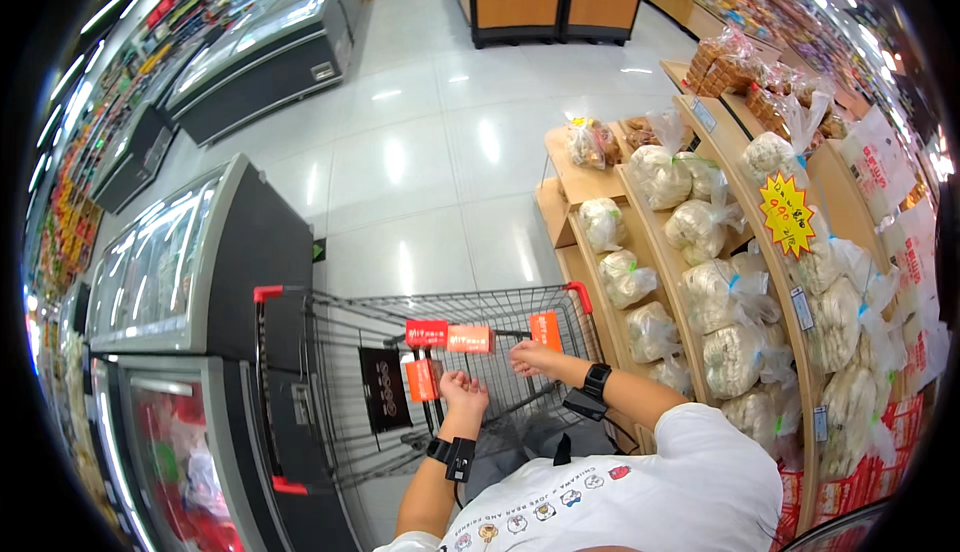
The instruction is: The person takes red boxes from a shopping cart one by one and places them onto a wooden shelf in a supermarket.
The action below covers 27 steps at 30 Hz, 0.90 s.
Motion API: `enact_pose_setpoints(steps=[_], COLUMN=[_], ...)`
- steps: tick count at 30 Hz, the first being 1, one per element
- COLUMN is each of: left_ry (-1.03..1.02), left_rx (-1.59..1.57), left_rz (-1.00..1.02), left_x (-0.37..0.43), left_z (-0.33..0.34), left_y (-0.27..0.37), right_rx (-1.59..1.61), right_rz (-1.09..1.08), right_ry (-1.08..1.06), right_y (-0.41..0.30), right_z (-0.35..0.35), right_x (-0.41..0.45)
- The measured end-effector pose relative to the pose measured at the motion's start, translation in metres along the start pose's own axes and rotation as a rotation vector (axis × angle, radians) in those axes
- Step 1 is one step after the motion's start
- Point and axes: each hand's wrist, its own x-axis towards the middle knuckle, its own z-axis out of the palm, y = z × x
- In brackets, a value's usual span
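Both hands are raised over the near side of a wire shopping cart (337, 402) with red corner caps. My left hand (465, 393) is half curled, palm up, with nothing seen in it; an orange-red box (422, 380) is just left of it. Farther right, my right hand (534, 358) has its fingers bent, and whether it holds anything is hard to tell. An orange box (546, 331) sits just beyond it. Between the hands and farther off are a red box (426, 333) and a lighter orange box (470, 338), side by side. A black panel (385, 388) hangs on the wire.
Wooden shelves (664, 244) with bagged white noodle-like bundles (705, 229) stand close on the right, bearing a yellow price sign (786, 214). Glass-topped freezers (262, 237) line the left. Display bins (517, 4) stand beyond the tiled floor (420, 139).
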Motion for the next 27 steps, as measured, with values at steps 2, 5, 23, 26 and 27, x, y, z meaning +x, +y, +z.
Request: enact_pose_setpoints(steps=[2,5,23,26,27], left_ry=[-0.04,-0.012,-0.081,-0.07,0.075], left_rx=[0.068,0.195,0.837,0.819,0.942], left_rz=[-0.008,0.051,0.261,0.481,0.579], left_x=[0.016,0.038,0.26,0.255,0.255], left_z=[0.011,0.035,0.004,0.002,0.001], left_y=[0.02,0.043,0.065,0.055,0.051], right_rx=[0.092,0.052,0.453,0.386,0.398], right_rz=[0.024,0.128,0.287,0.395,0.392], right_ry=[0.062,0.089,0.228,0.35,0.361], right_y=[-0.018,-0.034,0.021,0.013,0.016], right_z=[0.006,0.012,0.025,0.036,0.034], right_x=[0.02,0.04,0.205,0.191,0.188])
